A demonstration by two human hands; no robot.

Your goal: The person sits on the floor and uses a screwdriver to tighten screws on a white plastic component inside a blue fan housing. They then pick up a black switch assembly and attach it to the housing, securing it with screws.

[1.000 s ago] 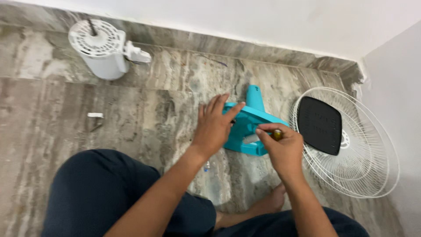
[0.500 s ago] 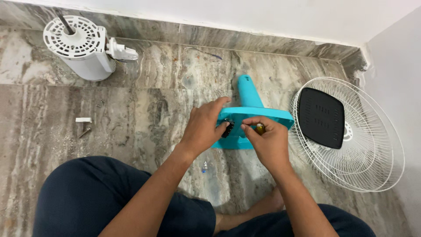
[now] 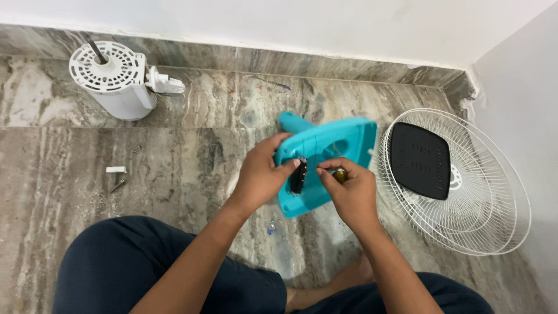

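A teal plastic fan base (image 3: 334, 151) is tilted up off the marble floor between my hands. My left hand (image 3: 261, 174) grips its left edge, and a small black part (image 3: 299, 174) sits at my fingertips against the base. My right hand (image 3: 349, 195) is closed around a small tool with a yellowish handle (image 3: 340, 174), its tip held at the base beside the black part.
A white wire fan guard (image 3: 465, 192) with a black panel (image 3: 419, 160) on it lies at the right by the wall. A white fan motor housing (image 3: 113, 78) stands at the back left. Small white and metal pieces (image 3: 116, 174) lie on the floor at left. My dark-trousered legs fill the foreground.
The teal base has been lifted and turned more upright toward me. My hands have come closer together on it, and the black part now shows at my left fingertips.
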